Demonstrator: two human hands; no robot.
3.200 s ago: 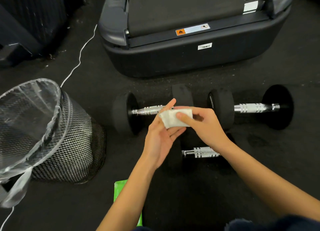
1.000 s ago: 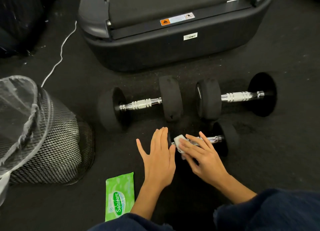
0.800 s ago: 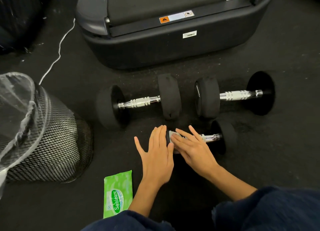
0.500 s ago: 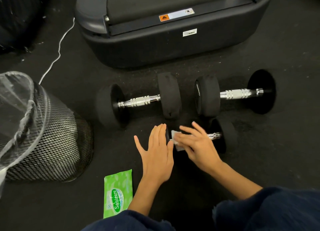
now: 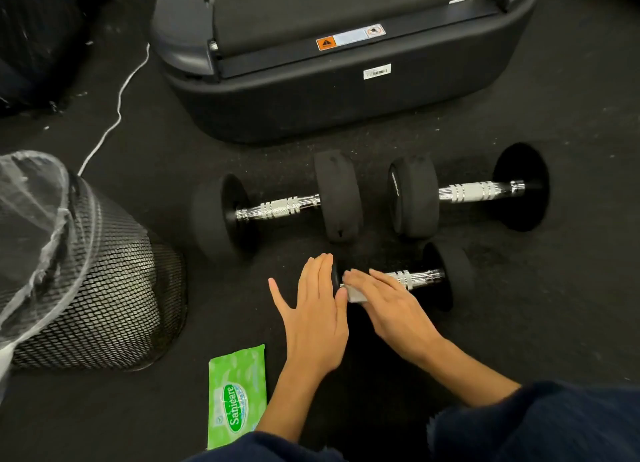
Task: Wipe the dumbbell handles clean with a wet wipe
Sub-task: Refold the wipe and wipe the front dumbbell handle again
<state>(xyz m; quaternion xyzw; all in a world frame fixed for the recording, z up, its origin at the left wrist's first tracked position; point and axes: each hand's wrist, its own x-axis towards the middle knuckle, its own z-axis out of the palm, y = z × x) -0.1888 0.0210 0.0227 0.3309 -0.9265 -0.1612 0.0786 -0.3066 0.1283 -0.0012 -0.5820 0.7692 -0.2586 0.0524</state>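
Three black dumbbells with chrome handles lie on the dark floor. The small near dumbbell [image 5: 450,274] lies in front of me, and my left hand [image 5: 315,316] rests flat with straight fingers against its left weight. My right hand [image 5: 388,305] lies over the left part of its handle and holds a white wet wipe [image 5: 356,296] against the chrome; the thumb is hidden. Only an edge of the wipe shows under the fingers. Behind lie the left dumbbell [image 5: 277,207] and the right dumbbell [image 5: 474,191], side by side and untouched.
A green wet-wipe pack [image 5: 237,396] lies on the floor by my left forearm. A black mesh bin [image 5: 104,288] with a clear liner stands at the left. A treadmill's end [image 5: 329,91] is behind the dumbbells, with a white cable [image 5: 117,115] to its left.
Both hands came down from folding the wipe in the air to the near dumbbell. Over the last second my right hand slid the wipe back and forth along its handle; my left hand stayed put.
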